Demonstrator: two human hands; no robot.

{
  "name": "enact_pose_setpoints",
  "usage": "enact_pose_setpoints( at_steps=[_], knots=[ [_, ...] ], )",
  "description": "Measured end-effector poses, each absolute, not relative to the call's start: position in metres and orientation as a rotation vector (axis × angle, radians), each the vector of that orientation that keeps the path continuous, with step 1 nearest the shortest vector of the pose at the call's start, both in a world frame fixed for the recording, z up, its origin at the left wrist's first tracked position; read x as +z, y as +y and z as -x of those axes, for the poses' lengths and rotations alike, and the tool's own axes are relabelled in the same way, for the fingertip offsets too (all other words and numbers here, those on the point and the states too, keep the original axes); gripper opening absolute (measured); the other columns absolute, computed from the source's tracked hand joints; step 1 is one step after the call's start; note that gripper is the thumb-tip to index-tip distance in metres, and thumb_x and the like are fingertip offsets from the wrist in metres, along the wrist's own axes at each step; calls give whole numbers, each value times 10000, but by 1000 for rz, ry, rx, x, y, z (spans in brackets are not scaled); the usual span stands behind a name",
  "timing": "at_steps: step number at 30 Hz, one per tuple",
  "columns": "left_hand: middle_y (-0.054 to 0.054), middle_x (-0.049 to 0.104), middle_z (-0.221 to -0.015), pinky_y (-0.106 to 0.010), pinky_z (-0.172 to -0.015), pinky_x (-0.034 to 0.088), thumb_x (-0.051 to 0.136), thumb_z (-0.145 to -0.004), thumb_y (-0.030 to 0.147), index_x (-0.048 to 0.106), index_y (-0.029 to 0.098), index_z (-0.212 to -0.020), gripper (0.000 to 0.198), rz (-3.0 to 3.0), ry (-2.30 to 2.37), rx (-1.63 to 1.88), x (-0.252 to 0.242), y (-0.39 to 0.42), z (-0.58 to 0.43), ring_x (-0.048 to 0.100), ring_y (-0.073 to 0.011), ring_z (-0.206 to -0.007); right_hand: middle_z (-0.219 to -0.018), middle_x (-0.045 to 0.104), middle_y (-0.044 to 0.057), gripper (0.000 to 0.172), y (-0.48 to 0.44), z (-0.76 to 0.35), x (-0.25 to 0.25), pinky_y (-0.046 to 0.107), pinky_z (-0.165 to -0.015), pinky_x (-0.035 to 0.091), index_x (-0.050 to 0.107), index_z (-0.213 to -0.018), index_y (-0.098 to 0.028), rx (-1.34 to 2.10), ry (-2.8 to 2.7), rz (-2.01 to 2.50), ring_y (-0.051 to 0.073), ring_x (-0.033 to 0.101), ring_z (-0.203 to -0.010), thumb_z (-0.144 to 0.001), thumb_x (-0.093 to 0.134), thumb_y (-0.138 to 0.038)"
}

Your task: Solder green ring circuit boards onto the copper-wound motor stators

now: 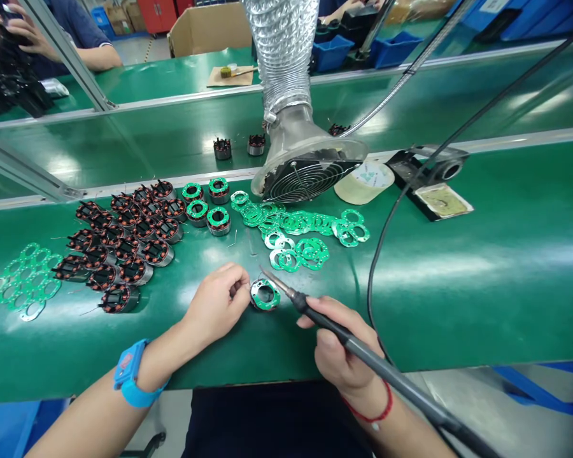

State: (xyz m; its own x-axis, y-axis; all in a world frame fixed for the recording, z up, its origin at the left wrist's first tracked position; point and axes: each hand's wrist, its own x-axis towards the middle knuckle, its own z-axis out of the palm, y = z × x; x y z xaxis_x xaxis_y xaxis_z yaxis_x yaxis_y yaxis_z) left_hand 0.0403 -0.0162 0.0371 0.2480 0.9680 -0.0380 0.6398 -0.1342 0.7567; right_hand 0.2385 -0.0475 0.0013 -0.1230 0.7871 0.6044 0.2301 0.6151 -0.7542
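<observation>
My left hand (218,304) is closed in a pinch at the left side of a small motor stator capped with a green ring board (264,295) on the green bench. It may be pinching a thin solder wire, too fine to make out. My right hand (342,348) grips a soldering iron (363,352) like a pen, and the iron's tip rests at the top edge of the green ring board. The iron's black cord runs off to the lower right.
Several copper-wound stators (124,245) sit at left, a few with green boards (205,207). Loose green ring boards (300,232) lie ahead and at far left (23,280). A fume extractor fan (305,172), tape roll (365,181) and iron stand (432,181) stand behind. Another person's arms (52,38) are at back left.
</observation>
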Motion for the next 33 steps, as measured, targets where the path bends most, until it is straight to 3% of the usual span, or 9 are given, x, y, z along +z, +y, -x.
enact_pose_setpoints(
  at_steps=[4, 9, 24, 29, 33],
  knots=[
    [22, 458, -676, -235, -582, 320, 434, -803, 94, 467, 178, -683, 151, -1873, 1477, 627, 37, -17, -41, 425, -108, -625, -597, 607, 0, 217, -51, -243, -4, 345, -555, 468, 616, -1055, -219, 577, -1636, 861, 171, 566, -532, -920, 479, -320],
    [22, 458, -680, -238, -584, 320, 431, -797, 92, 452, 182, -681, 149, -1860, 1486, 626, 37, -16, -42, 426, -110, -629, -643, 648, 18, 198, -51, -242, -2, 369, -613, 517, 621, -1003, -216, 510, -1657, 939, 195, 645, -612, -919, 474, -318],
    [21, 459, -675, -245, -587, 324, 429, -790, 91, 447, 187, -676, 150, -1911, 1500, 610, 36, -16, -42, 434, -118, -633, -581, 634, -9, 208, -51, -243, -3, 378, -598, 528, 615, -1055, -230, 548, -1632, 896, 178, 610, -501, -915, 485, -313],
    [17, 468, -688, -252, -598, 331, 434, -795, 92, 448, 187, -687, 145, -1964, 1497, 606, 35, -15, -43, 441, -123, -648, -866, 710, 43, 324, -50, -238, -10, 360, -630, 572, 527, -1233, -240, 549, -1529, 942, 185, 679, -674, -911, 505, -214],
    [9, 470, -704, -262, -619, 368, 422, -813, 106, 459, 192, -706, 142, -1962, 1504, 590, 36, -17, -40, 461, -134, -667, -1125, 663, 86, 379, -40, -230, -7, 421, -864, 549, 443, -1297, -237, 637, -1625, 1110, 219, 650, -1012, -923, 484, -192]
  ],
)
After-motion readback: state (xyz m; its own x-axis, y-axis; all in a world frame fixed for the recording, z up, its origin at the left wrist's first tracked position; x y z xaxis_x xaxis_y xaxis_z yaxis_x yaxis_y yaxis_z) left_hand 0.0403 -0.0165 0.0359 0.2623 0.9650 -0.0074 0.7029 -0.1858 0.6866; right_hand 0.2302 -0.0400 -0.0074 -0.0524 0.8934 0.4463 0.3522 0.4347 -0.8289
